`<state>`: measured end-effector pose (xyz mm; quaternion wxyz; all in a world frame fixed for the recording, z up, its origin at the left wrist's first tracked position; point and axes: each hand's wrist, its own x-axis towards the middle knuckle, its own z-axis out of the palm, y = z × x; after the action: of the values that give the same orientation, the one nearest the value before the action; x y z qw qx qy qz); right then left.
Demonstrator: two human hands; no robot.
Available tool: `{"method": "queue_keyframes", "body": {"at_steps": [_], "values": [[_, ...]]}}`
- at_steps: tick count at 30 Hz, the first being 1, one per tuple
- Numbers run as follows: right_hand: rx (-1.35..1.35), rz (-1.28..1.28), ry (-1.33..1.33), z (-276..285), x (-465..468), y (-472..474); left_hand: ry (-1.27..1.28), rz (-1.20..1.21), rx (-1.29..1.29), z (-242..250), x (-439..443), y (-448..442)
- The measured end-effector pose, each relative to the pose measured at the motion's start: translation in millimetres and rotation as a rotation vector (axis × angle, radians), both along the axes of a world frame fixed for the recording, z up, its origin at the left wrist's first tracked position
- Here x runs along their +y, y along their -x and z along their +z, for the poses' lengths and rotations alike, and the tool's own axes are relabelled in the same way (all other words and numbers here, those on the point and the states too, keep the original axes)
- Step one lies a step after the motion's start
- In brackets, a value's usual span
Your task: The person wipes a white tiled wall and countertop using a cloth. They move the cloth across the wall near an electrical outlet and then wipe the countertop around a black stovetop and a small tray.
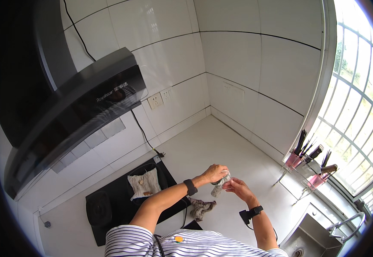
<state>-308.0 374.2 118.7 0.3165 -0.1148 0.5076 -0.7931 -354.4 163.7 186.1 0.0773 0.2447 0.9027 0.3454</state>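
My left hand (216,173) grips a bunched, twisted greyish cloth (217,190) above the countertop. The fingertips of my right hand (241,189) pinch the cloth's right side, and its lower end hangs down. Just below on the counter lies a crumpled brown-grey rag (201,208), touched by neither hand. Left of my left forearm, a pale woven cloth (152,181) is spread over part of a black cooktop (170,210). Two small brownish items rest on that cloth; what they are I cannot tell.
A black range hood (86,115) juts out over the cooktop at left. At right, a wire rack (297,184) carries pink holders with knives and utensils beside a barred window (353,93). A steel sink (315,234) with a faucet (347,228) sits lower right. A plug (160,155) lies behind the cooktop.
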Motion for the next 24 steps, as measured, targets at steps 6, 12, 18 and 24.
{"method": "queue_keyframes", "body": {"at_steps": [6,12,18,24], "values": [[0.144,-0.154,-0.179,5,-10,-32,-0.105,-0.115,-0.130,8,-10,-33],[0.305,-0.195,-0.343,16,-8,-56,-0.025,-0.288,-0.176,29,-27,-53],[0.304,-0.110,-0.406,31,-13,-70,0.045,-0.266,0.025,42,-38,-68],[0.310,-0.260,-0.392,40,-15,-80,0.096,-0.077,0.203,36,-51,-74]]}}
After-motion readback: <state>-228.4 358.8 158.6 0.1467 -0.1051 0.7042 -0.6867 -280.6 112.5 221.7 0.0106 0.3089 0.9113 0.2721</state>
